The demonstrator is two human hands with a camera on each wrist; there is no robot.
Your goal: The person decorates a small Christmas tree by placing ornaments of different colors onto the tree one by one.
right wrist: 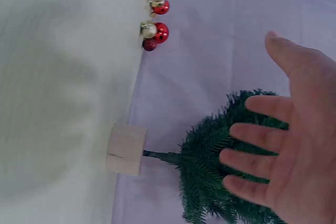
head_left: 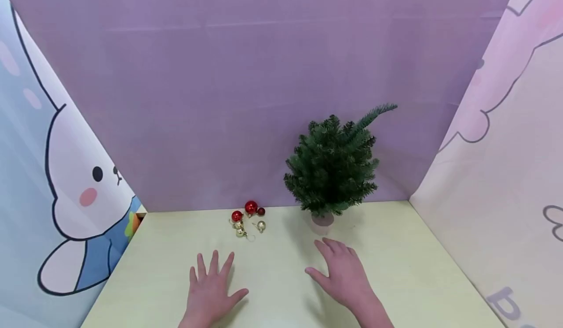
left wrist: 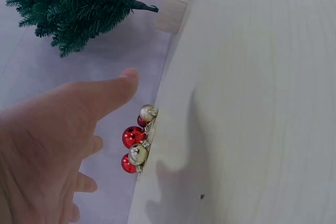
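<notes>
A small artificial Christmas tree (head_left: 332, 166) stands on a wooden base (right wrist: 127, 149) at the back right of the table, one long branch jutting up to the right. To its left lies a cluster of red baubles (head_left: 251, 207) and gold baubles (head_left: 261, 226), some with wire hooks. My left hand (head_left: 210, 289), fingers spread, hovers over the table in front of the baubles and holds nothing. My right hand (head_left: 345, 275) is in front of the tree base, apart from it, its fingers extended and nothing held.
The pale table (head_left: 281, 279) meets a purple cloth backdrop (head_left: 228, 98) just behind the tree and baubles. A rabbit-printed cloth (head_left: 75, 171) hangs on the left, and a pale printed cloth (head_left: 506, 186) hangs on the right.
</notes>
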